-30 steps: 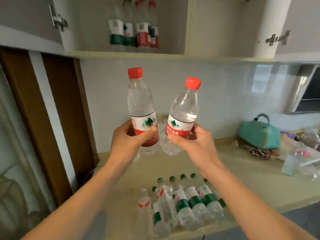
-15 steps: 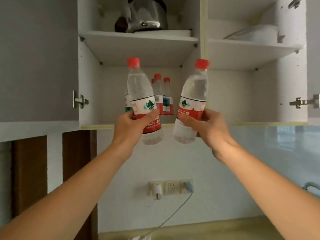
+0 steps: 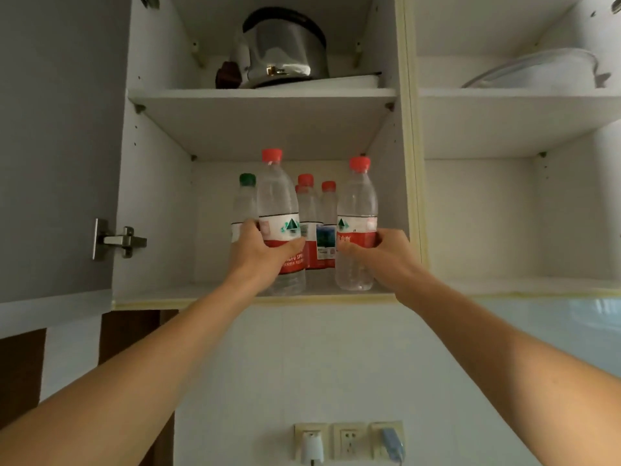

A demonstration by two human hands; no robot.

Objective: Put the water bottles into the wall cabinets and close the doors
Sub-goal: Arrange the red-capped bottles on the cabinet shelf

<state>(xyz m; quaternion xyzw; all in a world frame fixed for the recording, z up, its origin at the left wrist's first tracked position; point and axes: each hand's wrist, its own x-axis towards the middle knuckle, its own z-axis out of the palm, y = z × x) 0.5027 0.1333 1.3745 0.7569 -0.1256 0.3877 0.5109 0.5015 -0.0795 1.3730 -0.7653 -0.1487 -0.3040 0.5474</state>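
Two red-capped water bottles stand upright at the front of the left wall cabinet's bottom shelf [image 3: 161, 290]. My left hand [image 3: 258, 253] grips the left bottle [image 3: 278, 210] around its red label. My right hand [image 3: 386, 257] grips the right bottle [image 3: 357, 210] low on its label. Behind them stand a green-capped bottle [image 3: 244, 203] and several red-capped bottles [image 3: 317, 210]. The cabinet's left door [image 3: 57, 146] hangs open, its hinge [image 3: 117, 238] showing.
A steel kettle [image 3: 285, 52] sits on the upper shelf. The right cabinet compartment [image 3: 504, 223] has a bare lower shelf and a white dish [image 3: 537, 68] above. Wall sockets [image 3: 347, 440] with plugs are below on the white tiled wall.
Both hands have lifted the two bottles from over the counter up into the left cabinet, onto its bottom shelf. The view has tilted upward with them.
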